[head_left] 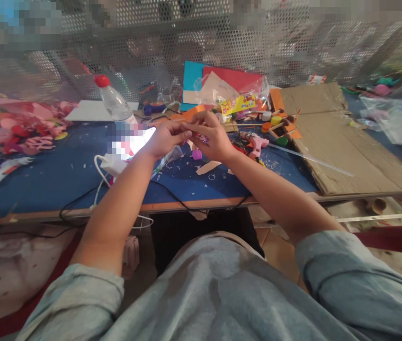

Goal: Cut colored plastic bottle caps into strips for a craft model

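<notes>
My left hand [165, 139] and my right hand [214, 138] meet above the blue table, fingertips pinched together. Whatever lies between them is too small or hidden to name. Just below the fingers is a small purple piece [197, 154], and a beige paper strip [208, 167] lies nearer to me. A lit phone screen [139, 143] glows beside my left hand, with a white charger [114, 165] and its cable in front. Right of my right hand rests a pink glue gun [256, 143], near a clear glue stick [314, 161].
A red-capped bottle [115, 102] stands behind the phone. Pink and red craft pieces [19, 125] heap up at left. A large cardboard sheet [357, 147] covers the right side. Coloured paper [192, 78] leans near the perforated metal screen [215, 47]. A black cable [172, 193] crosses the front edge.
</notes>
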Motion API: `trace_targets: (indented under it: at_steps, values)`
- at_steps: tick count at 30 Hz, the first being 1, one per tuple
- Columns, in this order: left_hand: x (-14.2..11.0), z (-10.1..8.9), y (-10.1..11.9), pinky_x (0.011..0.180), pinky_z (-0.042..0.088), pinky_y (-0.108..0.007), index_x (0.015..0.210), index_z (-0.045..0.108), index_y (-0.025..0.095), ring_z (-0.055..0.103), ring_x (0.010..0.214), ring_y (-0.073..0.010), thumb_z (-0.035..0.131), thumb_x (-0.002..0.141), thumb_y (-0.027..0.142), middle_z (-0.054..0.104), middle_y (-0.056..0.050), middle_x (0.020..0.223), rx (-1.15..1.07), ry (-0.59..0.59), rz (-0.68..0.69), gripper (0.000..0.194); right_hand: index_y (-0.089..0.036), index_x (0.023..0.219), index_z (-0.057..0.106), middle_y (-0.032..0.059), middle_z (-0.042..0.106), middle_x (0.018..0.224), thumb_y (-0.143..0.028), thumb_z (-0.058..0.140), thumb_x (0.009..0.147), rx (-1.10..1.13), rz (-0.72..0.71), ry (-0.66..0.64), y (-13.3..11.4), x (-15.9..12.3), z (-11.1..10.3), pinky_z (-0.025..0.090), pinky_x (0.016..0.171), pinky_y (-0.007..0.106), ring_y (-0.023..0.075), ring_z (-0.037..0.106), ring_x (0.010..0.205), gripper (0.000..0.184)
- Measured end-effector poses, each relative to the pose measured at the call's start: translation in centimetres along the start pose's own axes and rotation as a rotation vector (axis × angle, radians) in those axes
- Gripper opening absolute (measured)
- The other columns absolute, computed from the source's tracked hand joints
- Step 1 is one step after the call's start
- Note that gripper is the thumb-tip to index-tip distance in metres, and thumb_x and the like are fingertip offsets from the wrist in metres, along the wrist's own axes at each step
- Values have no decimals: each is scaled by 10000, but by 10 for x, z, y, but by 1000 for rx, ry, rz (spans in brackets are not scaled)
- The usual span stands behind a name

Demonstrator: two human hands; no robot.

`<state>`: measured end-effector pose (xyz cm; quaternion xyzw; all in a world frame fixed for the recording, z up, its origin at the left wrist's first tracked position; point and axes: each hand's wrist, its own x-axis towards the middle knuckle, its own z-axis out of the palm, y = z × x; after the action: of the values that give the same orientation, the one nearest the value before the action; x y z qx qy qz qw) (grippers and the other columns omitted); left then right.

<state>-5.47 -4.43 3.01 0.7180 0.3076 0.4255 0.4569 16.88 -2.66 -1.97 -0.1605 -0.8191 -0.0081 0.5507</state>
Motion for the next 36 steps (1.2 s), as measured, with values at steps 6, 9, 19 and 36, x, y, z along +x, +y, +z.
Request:
trace_targets:
  at_steps: [6,9,19,36]
  values:
    - [0,0,3,604,429,-242,956,909,171,538,614,-90,1005,709,880,656,-6,684,-23,-32,-23,756,-362,1294,874,99,696,1256,-474,699,1163,-12,65,50,1,0,-2,665,1003,579,282,691,1117,246]
    - [0,0,2,617,439,-253,937,911,176,581,643,-104,1038,709,825,720,-32,732,12,-15,-4,700,-333,1205,875,93,697,1227,-511,710,1155,-41,78,43,2,1,-4,654,1006,590,282,688,1096,248]
    - [-1,-1,-1,656,473,-269,965,916,198,604,678,-116,1019,823,684,789,-50,809,44,30,0,516,-330,1504,769,166,686,1432,-386,674,1100,15,79,-65,2,-2,-1,654,1087,611,342,683,1294,419]
    - [0,2,7,557,364,-252,780,812,181,513,580,-100,992,679,919,594,1,602,0,-39,-62,767,-343,1226,889,121,719,1261,-484,704,1133,23,119,-24,0,1,-5,670,1003,618,312,694,1119,251]
